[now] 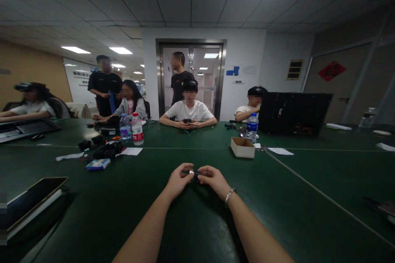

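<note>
Both my hands meet over the green table [203, 222], pinching one small silver-and-black object [191, 173] between them. My left hand [179, 181] grips its shiny silver end with thumb and fingertips. The dark end is in the closed fingertips of my right hand [214, 178], which has a silver bracelet [229, 197] at the wrist. The fingers hide much of the object, and its kind is too small to tell.
Ahead on the right stand a small cardboard box [242, 148] and a water bottle [252, 127]. Two more bottles [137, 129], black gear [108, 150] and a blue-white packet [98, 164] are left. A phone [33, 201] lies near left. Several people sit or stand beyond; a black monitor [293, 113] is right.
</note>
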Tool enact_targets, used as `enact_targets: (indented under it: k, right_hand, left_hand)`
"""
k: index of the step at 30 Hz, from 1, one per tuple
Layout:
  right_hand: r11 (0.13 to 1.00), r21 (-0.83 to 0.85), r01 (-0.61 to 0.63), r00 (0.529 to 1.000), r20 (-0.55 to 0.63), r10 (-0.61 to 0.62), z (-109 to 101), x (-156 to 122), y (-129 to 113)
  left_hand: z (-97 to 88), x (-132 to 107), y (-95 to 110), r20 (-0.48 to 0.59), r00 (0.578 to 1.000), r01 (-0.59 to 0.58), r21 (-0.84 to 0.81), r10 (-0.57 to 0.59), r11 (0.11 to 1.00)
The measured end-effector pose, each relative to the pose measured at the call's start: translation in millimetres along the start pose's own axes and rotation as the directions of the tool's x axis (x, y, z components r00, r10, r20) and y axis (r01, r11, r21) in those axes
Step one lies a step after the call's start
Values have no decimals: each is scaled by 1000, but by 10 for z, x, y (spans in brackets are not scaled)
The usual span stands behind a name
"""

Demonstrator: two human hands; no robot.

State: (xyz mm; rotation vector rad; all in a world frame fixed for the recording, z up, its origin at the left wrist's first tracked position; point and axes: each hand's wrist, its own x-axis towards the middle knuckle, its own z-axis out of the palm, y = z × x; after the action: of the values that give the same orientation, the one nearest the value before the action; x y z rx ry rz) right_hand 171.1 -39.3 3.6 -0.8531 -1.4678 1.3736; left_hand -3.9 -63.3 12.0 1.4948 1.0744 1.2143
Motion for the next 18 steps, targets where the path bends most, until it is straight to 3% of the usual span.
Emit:
enact_targets:
  k: [4, 10, 18]
  right_hand:
    - [999, -33, 18, 1000, 16, -17, -8, 18, 33]
    - [986, -164, 29, 1000, 12, -27, 15, 49, 73]
    - [966, -247, 80, 997, -2, -83, 35, 31, 64]
  left_hand:
    - [-14, -4, -5, 36, 999, 20, 5, -20, 1000]
    - [39, -7, 30, -53, 997, 48, -2, -48, 999]
    - [86, -9, 17, -140, 987, 101, 153, -79, 983]
